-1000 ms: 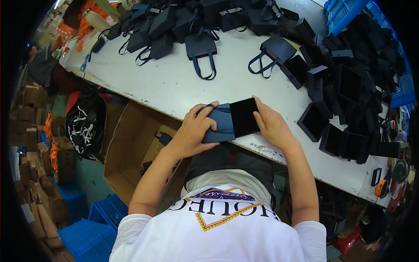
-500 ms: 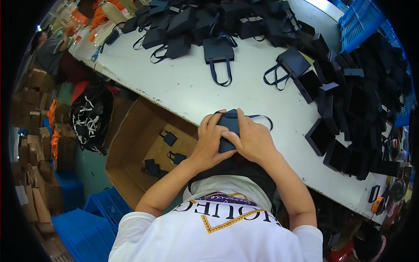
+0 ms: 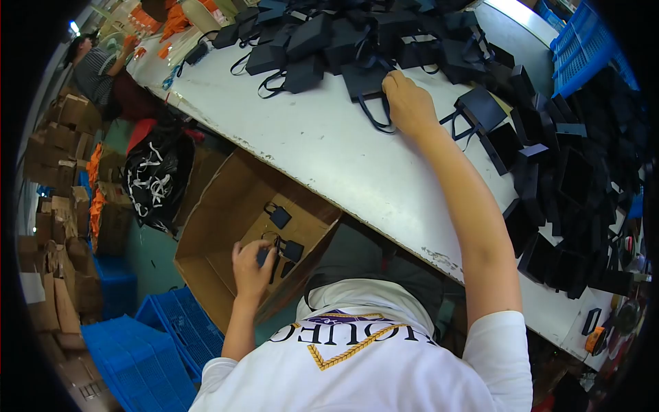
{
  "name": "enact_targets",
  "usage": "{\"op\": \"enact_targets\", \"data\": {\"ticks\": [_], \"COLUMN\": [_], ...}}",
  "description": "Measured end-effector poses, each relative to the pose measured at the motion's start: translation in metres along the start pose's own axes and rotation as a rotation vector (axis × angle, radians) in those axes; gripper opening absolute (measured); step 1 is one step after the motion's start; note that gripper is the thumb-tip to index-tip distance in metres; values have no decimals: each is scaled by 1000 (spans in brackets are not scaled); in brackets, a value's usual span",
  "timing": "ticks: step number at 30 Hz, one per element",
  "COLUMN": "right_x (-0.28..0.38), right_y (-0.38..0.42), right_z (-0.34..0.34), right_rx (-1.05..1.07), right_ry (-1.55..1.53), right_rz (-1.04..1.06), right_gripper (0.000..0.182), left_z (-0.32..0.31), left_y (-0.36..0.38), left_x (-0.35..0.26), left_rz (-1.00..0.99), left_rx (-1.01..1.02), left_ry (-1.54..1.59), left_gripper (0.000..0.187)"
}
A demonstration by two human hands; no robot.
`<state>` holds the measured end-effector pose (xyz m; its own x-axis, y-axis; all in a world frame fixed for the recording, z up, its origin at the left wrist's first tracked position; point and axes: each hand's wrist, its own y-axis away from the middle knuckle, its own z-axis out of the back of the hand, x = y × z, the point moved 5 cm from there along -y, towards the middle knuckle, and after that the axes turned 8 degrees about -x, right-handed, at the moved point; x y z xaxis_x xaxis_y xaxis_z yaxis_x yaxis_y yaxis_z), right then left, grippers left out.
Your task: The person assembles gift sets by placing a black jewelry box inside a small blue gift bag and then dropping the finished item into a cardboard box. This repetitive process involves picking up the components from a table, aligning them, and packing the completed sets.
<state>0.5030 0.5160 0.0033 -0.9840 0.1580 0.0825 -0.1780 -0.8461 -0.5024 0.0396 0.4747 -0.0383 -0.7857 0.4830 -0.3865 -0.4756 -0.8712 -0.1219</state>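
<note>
My left hand (image 3: 252,268) is down inside the cardboard box (image 3: 213,240), fingers curled around a small dark gift bag (image 3: 263,257) whose far side they partly hide. Beside it in the box lie another small navy bag (image 3: 293,251) and a third bag (image 3: 279,218), both with loop handles. At the far side of the table, my right hand (image 3: 410,103) pinches the near right edge of a dark gift bag (image 3: 362,80). That bag lies at the front of a pile, its ribbon handle hanging toward me. The right fingertips are partly hidden.
Many dark bags (image 3: 309,36) are heaped along the back of the white table (image 3: 309,137). Open dark boxes (image 3: 535,172) crowd its right side. Blue crates (image 3: 137,364) stand on the floor at lower left. A person (image 3: 96,72) sits at the far left.
Both hands held one small bag over the table edge. They have parted: the left went down into the cardboard box with a bag, the right reached forward to a bag on the table.
</note>
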Motion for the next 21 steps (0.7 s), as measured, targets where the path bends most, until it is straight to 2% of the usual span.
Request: {"op": "enact_targets", "data": {"ticks": [1,3,4,7,11,13,14,16,18,21], "right_x": [0,3,3,-5,-3,8,13,11,20,43], "right_y": [-8,-15,-19,-27,-24,1,17,61,118,186], "right_z": [-5,-4,-3,-11,13,50,66,85,85,76], "right_rx": [74,-41,-101,-3,-66,-129,-229,44,87,55], "right_ry": [-9,31,53,64,-86,-261,-290,-639,-949,-1257], "right_rz": [-51,2,25,62,63,-14,-59,-471,-804,-1100], "right_gripper": [51,48,46,36,11,11,21,27,26,22], "left_z": [-2,-5,-9,-16,-15,-8,-2,8,14,11], "left_y": [-12,-37,-48,-71,-84,-91,-94,-97,-102,-110], "left_x": [-17,-64,-81,-125,-157,-162,-166,-172,-189,-223], "left_rz": [-50,-151,-225,-387,-492,-481,-453,-461,-515,-616], "left_rx": [-67,-199,-215,-196,-232,-290,-330,-373,-378,-298], "left_ry": [80,236,251,311,397,466,523,613,633,668], "left_gripper": [24,16,17,20,25,29,29,33,35,44]}}
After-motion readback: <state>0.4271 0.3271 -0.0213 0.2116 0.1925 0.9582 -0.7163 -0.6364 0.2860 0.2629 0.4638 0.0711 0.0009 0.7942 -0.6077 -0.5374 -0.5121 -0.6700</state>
